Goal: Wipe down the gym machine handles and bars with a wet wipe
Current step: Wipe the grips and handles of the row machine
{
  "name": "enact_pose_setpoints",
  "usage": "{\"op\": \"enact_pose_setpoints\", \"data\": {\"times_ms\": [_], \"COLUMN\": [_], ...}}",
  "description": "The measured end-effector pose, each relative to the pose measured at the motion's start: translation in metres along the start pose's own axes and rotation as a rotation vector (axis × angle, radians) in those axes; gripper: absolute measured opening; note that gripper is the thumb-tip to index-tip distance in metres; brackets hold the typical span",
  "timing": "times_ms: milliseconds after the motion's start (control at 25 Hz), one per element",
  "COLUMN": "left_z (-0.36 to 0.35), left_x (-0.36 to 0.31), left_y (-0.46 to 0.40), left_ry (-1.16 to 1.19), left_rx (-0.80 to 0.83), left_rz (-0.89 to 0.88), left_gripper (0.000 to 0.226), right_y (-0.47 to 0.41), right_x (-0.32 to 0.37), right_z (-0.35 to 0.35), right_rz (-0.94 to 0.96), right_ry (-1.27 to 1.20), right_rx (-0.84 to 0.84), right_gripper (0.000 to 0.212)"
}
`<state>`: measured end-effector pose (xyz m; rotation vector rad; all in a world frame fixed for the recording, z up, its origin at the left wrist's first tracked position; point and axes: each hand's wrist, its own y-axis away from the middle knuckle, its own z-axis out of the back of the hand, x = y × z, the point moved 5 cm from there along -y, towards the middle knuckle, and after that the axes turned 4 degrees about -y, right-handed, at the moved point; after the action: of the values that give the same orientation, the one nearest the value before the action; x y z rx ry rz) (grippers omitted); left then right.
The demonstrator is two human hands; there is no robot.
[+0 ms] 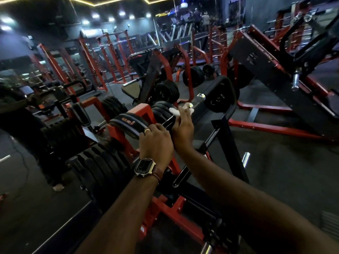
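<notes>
White and crumpled, the wet wipe (180, 109) is sitting at the far end of the right hand (183, 127), pinched at the fingertips (184, 111) and pressing against the black handle bar (167, 123) of a red-framed machine (145, 114). The wipe is lying just beyond the knuckles, up the bar from the palm, with a chrome bar end (200, 97) showing near it. The left hand (156, 142) is curling its fingers over the same black bar just beside the right hand, lower down its length; a ring (147, 130) is showing on one finger and a square wristwatch (145, 166) with a brown strap is sitting on the wrist. Black weight plates (102, 162) are standing racked to the left below the arms, and a padded black roller (128, 123) is lying just beyond the left hand.
</notes>
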<state>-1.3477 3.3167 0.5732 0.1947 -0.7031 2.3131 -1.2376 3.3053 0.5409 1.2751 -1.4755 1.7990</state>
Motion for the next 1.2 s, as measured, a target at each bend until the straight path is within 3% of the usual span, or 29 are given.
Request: {"op": "enact_pose_setpoints", "data": {"times_ms": [80,160,240,360,440,560,640,760,840,920,1040,1120,1200], "left_z": [0.001,0.0,0.0,0.001,0.0,0.002,0.003,0.002,0.001,-0.001,-0.002,-0.002,-0.003], "left_x": [-0.002,-0.002,-0.002,-0.002,-0.002,-0.003,-0.004,-0.005,-0.007,-0.009,-0.012,-0.014,-0.015], "left_y": [-0.007,-0.008,-0.007,-0.005,-0.005,-0.005,-0.008,-0.013,-0.017,-0.023,-0.031,-0.037,-0.043], "left_ry": [-0.025,-0.02,0.008,0.036,0.031,0.024,0.027,0.018,0.007,0.025,0.101,0.128,0.149], "left_rx": [0.028,0.034,0.024,0.004,0.009,0.011,0.015,0.013,0.016,0.035,0.035,0.012,0.004], "left_rz": [-0.021,-0.029,-0.03,-0.017,-0.01,0.003,0.002,-0.012,-0.019,-0.018,-0.056,-0.079,-0.081], "left_gripper": [0.046,0.048,0.047,0.044,0.045,0.045,0.044,0.045,0.045,0.045,0.042,0.039,0.038], "right_y": [-0.024,-0.028,-0.001,0.036,0.016,-0.026,-0.011,0.009,-0.017,-0.053,-0.068,-0.078,-0.099], "right_x": [-0.01,-0.019,-0.017,-0.015,-0.018,-0.023,-0.014,-0.004,-0.011,-0.007,-0.004,-0.002,-0.004], "right_z": [0.002,-0.003,-0.015,-0.014,-0.015,-0.008,-0.003,0.003,0.011,0.023,0.019,0.02,0.018], "right_rz": [-0.373,-0.71,-0.947,-1.073,-1.121,-1.157,-1.083,-1.038,-0.965,-0.689,-0.163,0.042,0.057], "right_ry": [-0.189,-0.622,-0.99,-1.171,-1.277,-1.247,-1.12,-1.138,-1.075,-0.714,0.075,0.29,0.373], "right_rx": [-0.157,-0.281,-0.222,-0.128,-0.11,-0.233,-0.214,-0.175,-0.271,-0.307,-0.003,0.161,0.35], "right_gripper": [0.042,0.036,0.039,0.035,0.04,0.048,0.038,0.031,0.03,0.023,0.014,0.015,0.017]}}
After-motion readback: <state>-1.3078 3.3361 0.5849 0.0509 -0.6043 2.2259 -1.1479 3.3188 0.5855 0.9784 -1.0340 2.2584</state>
